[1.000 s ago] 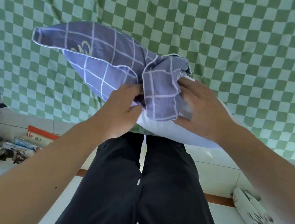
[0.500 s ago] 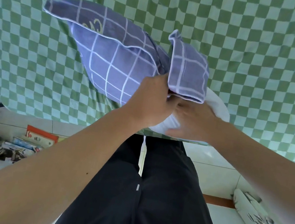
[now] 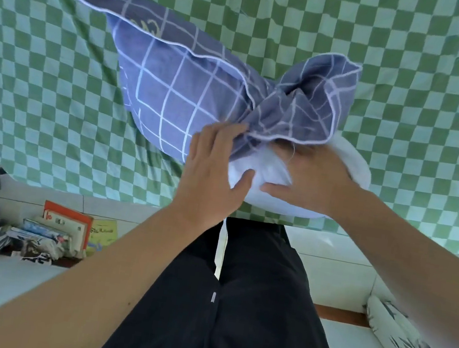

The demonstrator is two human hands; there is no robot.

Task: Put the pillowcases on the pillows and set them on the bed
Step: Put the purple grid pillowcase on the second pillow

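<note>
Stuffing a white pillow (image 3: 293,194) into a blue grid pillowcase (image 3: 181,90), held up over the near edge of the bed (image 3: 412,81). Risk from here: the bunched open end of the case, folded over the right hand (image 3: 318,183), could slip off the bare pillow corner and undo the fit, since nothing there seems firmly pinned. Another risk: pillow sliding off the bed edge onto the floor if the support loosens. Left hand (image 3: 214,168) lying flat, fingers straight, pressing against the case's edge and the pillow, thumb on the white stuffing; not a closed grip. Right hand cupped on the exposed pillow end, fingers partly hidden under the cloth, so grip hard to judge. Pillowcase mostly filled, puffed and tilted up to the left, far corner flat and empty. White pillow end exposed at the lower right.
</note>
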